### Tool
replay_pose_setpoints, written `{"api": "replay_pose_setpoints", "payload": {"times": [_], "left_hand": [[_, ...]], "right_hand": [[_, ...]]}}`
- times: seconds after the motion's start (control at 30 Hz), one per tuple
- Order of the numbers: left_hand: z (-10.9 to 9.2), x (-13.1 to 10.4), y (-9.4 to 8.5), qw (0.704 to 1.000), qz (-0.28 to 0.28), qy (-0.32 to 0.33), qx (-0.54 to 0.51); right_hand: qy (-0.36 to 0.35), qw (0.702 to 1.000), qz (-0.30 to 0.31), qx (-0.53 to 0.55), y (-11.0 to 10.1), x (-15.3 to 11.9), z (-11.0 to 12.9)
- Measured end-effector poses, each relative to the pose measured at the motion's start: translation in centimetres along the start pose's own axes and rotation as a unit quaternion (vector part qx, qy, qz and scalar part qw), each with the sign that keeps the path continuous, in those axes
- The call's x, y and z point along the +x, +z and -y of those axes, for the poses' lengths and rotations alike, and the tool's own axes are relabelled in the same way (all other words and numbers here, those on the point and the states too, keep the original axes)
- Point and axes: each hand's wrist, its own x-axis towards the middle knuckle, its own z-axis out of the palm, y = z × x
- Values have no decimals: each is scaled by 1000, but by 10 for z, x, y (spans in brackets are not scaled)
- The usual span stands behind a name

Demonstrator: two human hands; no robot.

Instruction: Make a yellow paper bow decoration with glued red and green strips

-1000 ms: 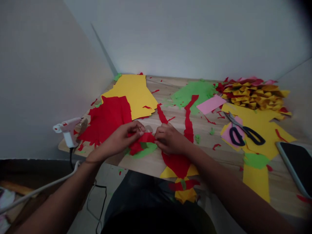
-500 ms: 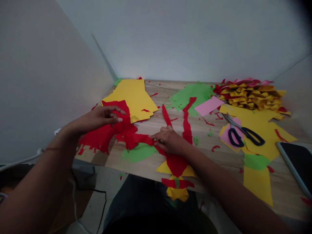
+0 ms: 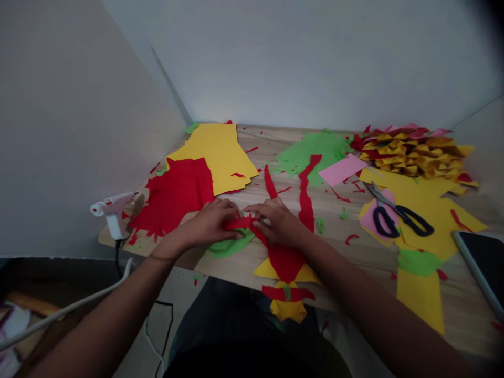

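My left hand [image 3: 214,223] is closed on a narrow red paper strip [image 3: 238,223] just above the table's front edge. On the strip's right end my right hand [image 3: 277,223] pinches with thumb and fingers. Under the strip lies a green paper piece [image 3: 232,245], partly covered by my left hand. Below my right hand is a red and yellow paper figure [image 3: 287,265], its yellow end jutting past the table edge. Two more red strips, one upright [image 3: 305,197] and one shorter [image 3: 270,181], lie just beyond my right hand.
A glue gun [image 3: 114,210] stands at the left by a large red sheet [image 3: 173,194]. Yellow sheets [image 3: 216,147] and green paper [image 3: 315,149] lie behind. Scissors [image 3: 397,212], a phone [image 3: 482,262] and a pile of folded yellow paper [image 3: 417,152] are at right.
My left hand has moved right and down from the large red sheet to the strip and closed on it. The glue gun has come into sight. My right hand has shifted slightly.
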Motion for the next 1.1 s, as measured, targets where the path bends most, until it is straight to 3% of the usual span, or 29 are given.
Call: {"api": "replay_pose_setpoints", "payload": {"times": [0.07,0.17,0.23,0.4,0.57,0.77,0.87,1.1], "left_hand": [[6,0,-4,996,-9,8,-90],[14,-4,-22,970,16,-63,-236],[19,-9,-37,955,6,-97,-279],[32,-20,-67,945,-93,-116,-290],[41,-10,-93,948,-182,-143,-221],[48,29,-119,943,-255,-106,-184],[55,59,-124,940,-263,-95,-195],[95,136,-107,943,-266,-59,-191]], "right_hand": [[0,1000,-9,18,-2,0,1],[17,999,0,32,-4,0,1],[26,999,8,33,-5,0,1],[34,998,26,48,-6,1,3],[49,998,35,33,-4,1,1],[63,997,39,26,-3,1,2],[67,997,27,19,-1,0,1],[85,996,27,-13,-1,0,0]]}}
